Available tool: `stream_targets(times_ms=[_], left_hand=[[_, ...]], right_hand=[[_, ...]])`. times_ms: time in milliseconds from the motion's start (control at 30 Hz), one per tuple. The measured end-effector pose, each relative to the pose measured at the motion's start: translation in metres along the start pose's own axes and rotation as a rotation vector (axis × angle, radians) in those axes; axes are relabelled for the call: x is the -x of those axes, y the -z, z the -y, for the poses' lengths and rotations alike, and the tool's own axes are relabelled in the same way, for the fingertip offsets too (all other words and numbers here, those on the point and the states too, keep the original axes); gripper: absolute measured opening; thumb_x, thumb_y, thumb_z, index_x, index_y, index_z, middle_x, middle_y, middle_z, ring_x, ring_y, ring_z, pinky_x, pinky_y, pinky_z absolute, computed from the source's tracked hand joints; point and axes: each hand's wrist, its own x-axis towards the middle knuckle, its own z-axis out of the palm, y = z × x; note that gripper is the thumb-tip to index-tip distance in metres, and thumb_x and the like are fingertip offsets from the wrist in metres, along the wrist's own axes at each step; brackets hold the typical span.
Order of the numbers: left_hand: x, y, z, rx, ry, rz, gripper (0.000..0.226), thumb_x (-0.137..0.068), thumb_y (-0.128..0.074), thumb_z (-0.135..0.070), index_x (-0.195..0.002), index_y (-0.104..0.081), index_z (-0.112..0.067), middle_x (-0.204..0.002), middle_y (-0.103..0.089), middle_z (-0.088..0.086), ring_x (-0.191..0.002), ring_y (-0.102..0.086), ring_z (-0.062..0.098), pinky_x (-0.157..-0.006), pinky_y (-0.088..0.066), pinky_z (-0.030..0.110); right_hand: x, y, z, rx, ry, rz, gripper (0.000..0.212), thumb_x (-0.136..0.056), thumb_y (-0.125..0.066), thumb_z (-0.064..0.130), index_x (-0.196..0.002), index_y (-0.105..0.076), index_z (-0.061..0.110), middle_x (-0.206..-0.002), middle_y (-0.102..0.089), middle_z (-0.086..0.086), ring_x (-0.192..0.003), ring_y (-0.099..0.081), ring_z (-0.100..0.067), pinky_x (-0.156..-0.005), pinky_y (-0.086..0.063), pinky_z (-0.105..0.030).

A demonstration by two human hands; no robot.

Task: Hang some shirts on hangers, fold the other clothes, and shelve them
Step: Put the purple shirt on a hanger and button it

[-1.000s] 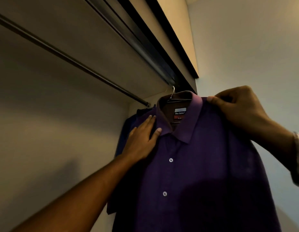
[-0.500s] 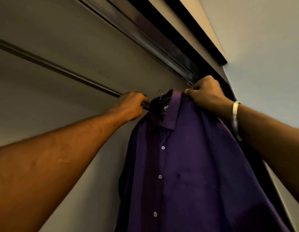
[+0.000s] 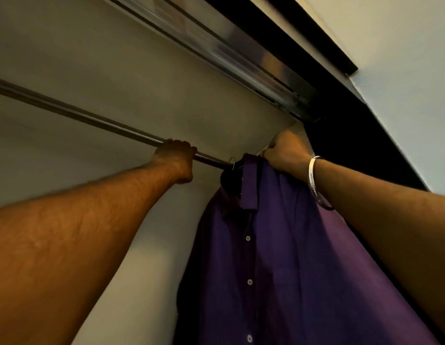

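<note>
A purple button-up shirt (image 3: 278, 257) hangs on a hanger whose metal hook (image 3: 232, 162) sits at the right end of the closet rod (image 3: 92, 119). My left hand (image 3: 177, 161) grips the rod just left of the hook. My right hand (image 3: 284, 151) pinches the shirt's right shoulder, up near the closet's top corner. A dark garment (image 3: 228, 180) hangs just behind the purple shirt's collar, mostly hidden.
A metal sliding-door track (image 3: 216, 53) runs diagonally overhead, with a dark door frame (image 3: 353, 135) to the right. The closet's back wall (image 3: 54, 155) lies to the left. A silver bracelet (image 3: 313, 178) is on my right wrist.
The shirt on its hanger has gone up and back to the rod's right end. My left hand left the collar and took hold of the rod. My right hand rose with the shoulder.
</note>
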Motion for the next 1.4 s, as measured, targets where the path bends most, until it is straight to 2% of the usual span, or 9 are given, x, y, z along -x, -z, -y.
stream_targets(times_ms=[167,333,467,567,667,833,1000,1200,1400], left_hand=[[0.004,-0.004,-0.003,0.017,-0.001,-0.045,0.091,-0.081,-0.075,-0.028,-0.158,-0.026,-0.02,-0.151,-0.042,0.006,-0.137,-0.041,0.027,-0.116,-0.032,0.037],[0.008,-0.009,-0.003,-0.002,-0.012,-0.042,0.095,-0.078,-0.071,-0.036,-0.158,-0.024,-0.019,-0.153,-0.039,0.006,-0.141,-0.036,0.026,-0.122,-0.023,0.039],[0.038,-0.021,-0.008,0.051,-0.066,-0.111,0.092,-0.08,-0.061,-0.049,-0.159,-0.023,-0.022,-0.165,-0.024,0.008,-0.152,-0.019,0.027,-0.127,-0.008,0.045],[0.099,-0.053,-0.025,0.308,-0.109,-0.15,0.09,-0.078,-0.051,-0.065,-0.153,-0.039,-0.017,-0.157,-0.039,0.011,-0.146,-0.033,0.027,-0.124,-0.012,0.046],[0.168,-0.09,-0.048,0.57,-0.086,-0.114,0.078,-0.085,-0.063,-0.057,-0.151,-0.043,-0.019,-0.158,-0.04,0.007,-0.147,-0.033,0.024,-0.124,-0.017,0.047],[0.265,-0.109,-0.08,0.856,-0.105,-0.074,0.074,-0.09,-0.06,-0.06,-0.151,-0.043,-0.022,-0.159,-0.041,0.003,-0.149,-0.032,0.021,-0.124,-0.02,0.044],[0.338,-0.064,-0.112,1.134,-0.18,-0.119,0.068,-0.092,-0.052,-0.063,-0.146,-0.051,-0.021,-0.151,-0.051,0.001,-0.144,-0.041,0.018,-0.123,-0.026,0.044],[0.443,0.025,-0.136,1.421,-0.325,-0.07,0.065,-0.097,-0.039,-0.064,-0.146,-0.051,-0.022,-0.15,-0.052,-0.003,-0.142,-0.043,0.014,-0.123,-0.026,0.041],[0.548,0.127,-0.145,1.656,-0.416,0.029,0.061,-0.097,-0.04,-0.061,-0.14,-0.055,-0.02,-0.142,-0.058,-0.001,-0.135,-0.05,0.019,-0.119,-0.032,0.043]], right_hand=[[-0.001,0.006,0.006,0.079,0.016,0.026,0.017,-0.085,-0.069,0.014,-0.071,-0.064,0.005,-0.071,-0.063,-0.009,-0.064,-0.059,-0.022,-0.047,-0.036,-0.024],[0.015,-0.002,0.005,0.17,0.017,0.141,0.025,-0.085,-0.068,0.021,-0.066,-0.056,0.011,-0.076,-0.062,-0.009,-0.066,-0.057,-0.021,-0.05,-0.035,-0.025],[0.062,0.0,-0.001,0.284,0.041,-0.113,0.018,-0.087,-0.067,0.034,-0.092,-0.069,0.016,-0.094,-0.07,-0.005,-0.087,-0.065,-0.028,-0.065,-0.04,-0.03],[0.112,0.002,0.005,0.311,0.084,-0.131,0.037,-0.09,-0.065,0.037,-0.12,-0.057,0.018,-0.11,-0.067,-0.008,-0.101,-0.063,-0.032,-0.068,-0.037,-0.033],[0.166,0.007,0.007,0.259,0.087,-0.08,0.068,-0.085,-0.069,0.03,-0.142,-0.034,0.022,-0.123,-0.057,-0.01,-0.106,-0.06,-0.034,-0.069,-0.042,-0.034],[0.267,0.034,0.012,0.314,0.017,-0.098,0.068,-0.082,-0.071,0.031,-0.141,-0.038,0.026,-0.123,-0.041,-0.005,-0.094,-0.059,-0.031,-0.075,-0.056,-0.045],[0.356,0.093,0.022,0.418,-0.055,-0.18,0.051,-0.089,-0.066,0.035,-0.135,-0.047,0.024,-0.124,-0.045,-0.003,-0.101,-0.056,-0.027,-0.084,-0.053,-0.044],[0.47,0.192,0.065,0.552,-0.161,-0.14,0.051,-0.09,-0.07,0.034,-0.134,-0.049,0.022,-0.127,-0.048,-0.002,-0.104,-0.057,-0.021,-0.086,-0.048,-0.03],[0.563,0.318,0.14,0.719,-0.236,-0.173,0.043,-0.09,-0.067,0.029,-0.129,-0.05,0.024,-0.124,-0.048,0.004,-0.106,-0.057,-0.015,-0.086,-0.051,-0.036]])
